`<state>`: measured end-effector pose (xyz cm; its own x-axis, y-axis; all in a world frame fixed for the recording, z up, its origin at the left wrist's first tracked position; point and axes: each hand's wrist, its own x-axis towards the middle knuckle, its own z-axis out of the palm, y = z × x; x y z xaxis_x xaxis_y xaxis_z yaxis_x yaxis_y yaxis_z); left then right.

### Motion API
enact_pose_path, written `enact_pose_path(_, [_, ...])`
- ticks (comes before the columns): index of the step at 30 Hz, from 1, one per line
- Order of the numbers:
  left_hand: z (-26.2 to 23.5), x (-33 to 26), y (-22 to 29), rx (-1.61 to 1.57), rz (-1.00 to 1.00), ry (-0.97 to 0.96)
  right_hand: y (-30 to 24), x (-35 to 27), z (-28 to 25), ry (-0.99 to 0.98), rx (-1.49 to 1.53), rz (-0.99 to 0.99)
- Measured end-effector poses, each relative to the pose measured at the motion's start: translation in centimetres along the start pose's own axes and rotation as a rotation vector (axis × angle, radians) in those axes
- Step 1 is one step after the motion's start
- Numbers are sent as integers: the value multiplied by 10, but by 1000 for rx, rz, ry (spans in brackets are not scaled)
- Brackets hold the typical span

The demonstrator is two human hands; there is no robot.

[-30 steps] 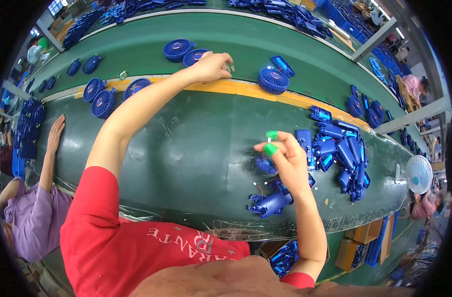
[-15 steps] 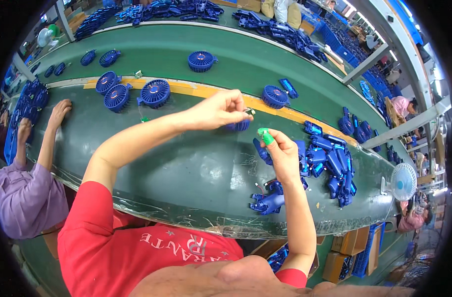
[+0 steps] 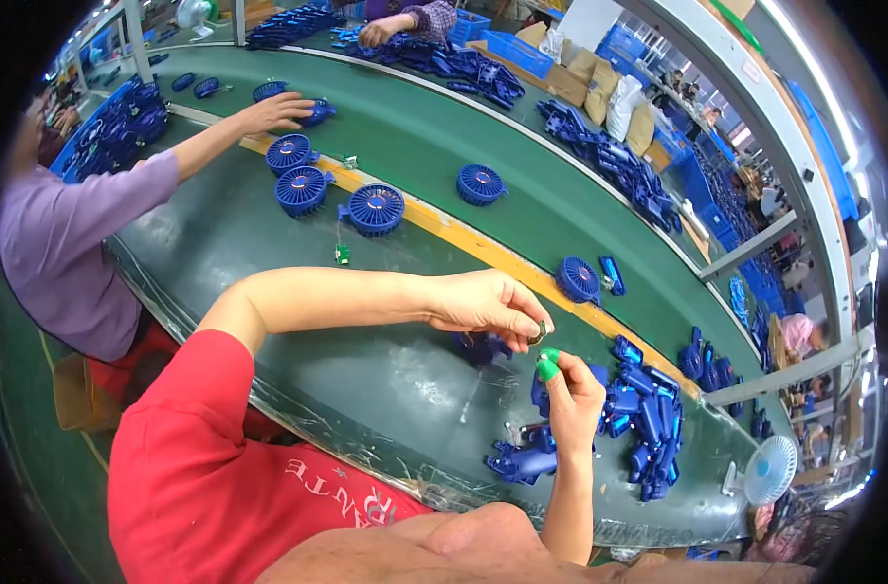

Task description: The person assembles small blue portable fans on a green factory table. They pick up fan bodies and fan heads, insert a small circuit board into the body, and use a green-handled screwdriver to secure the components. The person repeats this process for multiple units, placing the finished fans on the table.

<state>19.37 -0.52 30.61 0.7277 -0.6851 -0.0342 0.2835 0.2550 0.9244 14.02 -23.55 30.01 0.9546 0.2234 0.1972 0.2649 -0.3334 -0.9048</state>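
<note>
My left hand (image 3: 490,304) pinches a small circuit board (image 3: 537,334) between thumb and fingers above the dark green worktable. Just beside it is my right hand (image 3: 573,394), closed in a pinch, with green tape (image 3: 548,365) wrapped on a fingertip. Whatever sits at that tip is too small to make out. Below my left hand lies a dark blue fan head (image 3: 479,347), mostly covered by the hand. A blue handle casing (image 3: 524,462) rests left of my right forearm, and a pile of similar casings (image 3: 648,419) lies to the right.
Several round blue fan heads, one a fan head with a green board on a wire (image 3: 376,209), lie along the yellow strip (image 3: 444,224). Beyond it runs a green conveyor belt (image 3: 405,156). At left, a co-worker's hand (image 3: 273,112) reaches over it. A small white fan (image 3: 770,469) stands at right.
The view has turned, shifting the table's things in the picture. My hands have come closer together, the board still in my left. The co-worker's arm now stretches over the belt to a fan head.
</note>
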Motion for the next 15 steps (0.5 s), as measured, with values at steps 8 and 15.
enact_pose_path(8, [13,-2,-1,304,123,96,-4,3,-1,-9,13,-53])
enact_pose_path(15, [23,8,-6,274,100,79,15,3,-3,-40,325,40])
